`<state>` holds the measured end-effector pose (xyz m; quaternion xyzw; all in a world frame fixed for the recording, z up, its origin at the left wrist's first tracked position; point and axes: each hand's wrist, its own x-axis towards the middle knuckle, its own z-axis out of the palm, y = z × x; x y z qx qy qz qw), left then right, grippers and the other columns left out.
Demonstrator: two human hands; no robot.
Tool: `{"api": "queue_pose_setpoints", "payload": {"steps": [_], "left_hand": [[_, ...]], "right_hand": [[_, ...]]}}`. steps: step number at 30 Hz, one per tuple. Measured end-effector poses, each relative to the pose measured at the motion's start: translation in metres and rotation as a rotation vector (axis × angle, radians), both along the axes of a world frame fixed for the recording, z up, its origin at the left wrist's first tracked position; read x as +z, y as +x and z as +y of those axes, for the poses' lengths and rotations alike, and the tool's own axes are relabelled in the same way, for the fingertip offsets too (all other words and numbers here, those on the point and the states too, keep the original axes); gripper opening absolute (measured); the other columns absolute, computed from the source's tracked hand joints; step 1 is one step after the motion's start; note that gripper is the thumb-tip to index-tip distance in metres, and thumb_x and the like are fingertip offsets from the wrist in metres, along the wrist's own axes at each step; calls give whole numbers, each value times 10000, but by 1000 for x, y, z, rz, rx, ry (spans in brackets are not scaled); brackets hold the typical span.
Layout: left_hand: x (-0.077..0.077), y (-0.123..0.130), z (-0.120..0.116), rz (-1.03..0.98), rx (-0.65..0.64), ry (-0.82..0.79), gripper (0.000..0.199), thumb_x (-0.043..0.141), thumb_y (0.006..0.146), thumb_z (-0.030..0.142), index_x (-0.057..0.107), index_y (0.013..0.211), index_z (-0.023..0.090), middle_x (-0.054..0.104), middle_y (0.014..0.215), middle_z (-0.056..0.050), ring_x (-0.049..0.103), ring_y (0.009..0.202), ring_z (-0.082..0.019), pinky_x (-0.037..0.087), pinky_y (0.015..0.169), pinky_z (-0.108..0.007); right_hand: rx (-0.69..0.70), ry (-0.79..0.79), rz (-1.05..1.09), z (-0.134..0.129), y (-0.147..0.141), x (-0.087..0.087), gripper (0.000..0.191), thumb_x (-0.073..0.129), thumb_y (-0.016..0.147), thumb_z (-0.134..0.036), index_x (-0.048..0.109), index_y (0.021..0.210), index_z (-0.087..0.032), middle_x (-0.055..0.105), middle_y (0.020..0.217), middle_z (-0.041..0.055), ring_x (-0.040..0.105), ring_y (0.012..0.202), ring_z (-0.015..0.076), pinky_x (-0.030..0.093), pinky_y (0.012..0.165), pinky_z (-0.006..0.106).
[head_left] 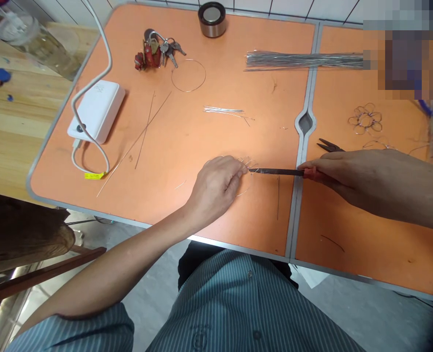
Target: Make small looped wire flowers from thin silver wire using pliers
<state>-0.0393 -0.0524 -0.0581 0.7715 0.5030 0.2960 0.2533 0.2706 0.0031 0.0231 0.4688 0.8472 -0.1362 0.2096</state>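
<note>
1. At the far left, a jar [44,46] stands on a wooden surface beside the orange table [172,132].
2. A white power bank [95,112] lies near the table's left edge, a white cable [104,44] looping over it.
3. Next come two crossed wires [146,126], then keys [168,49], a wire ring [188,91] and a round tin [211,20].
4. The left hand [220,183] is closed, its fingertips pinching a looped wire piece [252,164] low over the table, below some short wires [223,110].
5. A dark blade with a red handle, one tool [277,171], has its tip at that piece.
6. A wire bundle [304,60] lies across the table's seam.
7. The right hand [356,171] grips the red handle; pliers [329,145] lie just beside it.
8. Beyond them rests a wire flower [365,113].
</note>
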Motion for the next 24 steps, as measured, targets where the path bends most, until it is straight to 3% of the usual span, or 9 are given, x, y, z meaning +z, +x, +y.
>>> {"api": "queue_pose_setpoints", "payload": {"steps": [12,24], "left_hand": [[0,0,0,-8,-2,-3,234,491,1038,98,700,1002,197,802,1033,-83,729,980,-251,547,913,-422],[0,0,0,14,-7,-6,231,484,1044,120,686,979,211,797,1012,-84,725,971,-257,543,905,-426]], "right_hand": [[5,-19,-24,1,-4,2,579,220,1050,-594,729,1140,-332,752,970,71,663,699,270,377,658,383],[-33,-69,-6,4,-7,4,628,206,1050,-646,739,1131,-323,785,1058,88,719,819,298,434,697,409]]}}
